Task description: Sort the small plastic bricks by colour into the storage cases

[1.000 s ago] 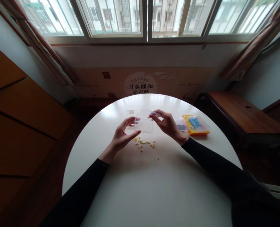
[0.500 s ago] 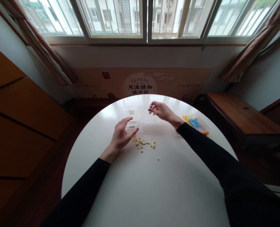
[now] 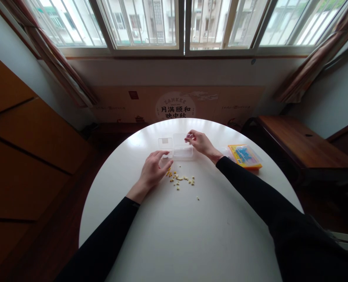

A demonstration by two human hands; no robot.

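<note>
Here we look down on a round white table below a wide window. Our left hand rests on the tabletop, fingers loosely spread and holding nothing, just left of a scatter of small yellow beads. Our right hand reaches further away, thumb and fingertips pinched together on the right edge of a clear plastic box, which sits on the table just beyond the beads. A smaller clear lid touches the box's left side. To the right lies an orange case.
</note>
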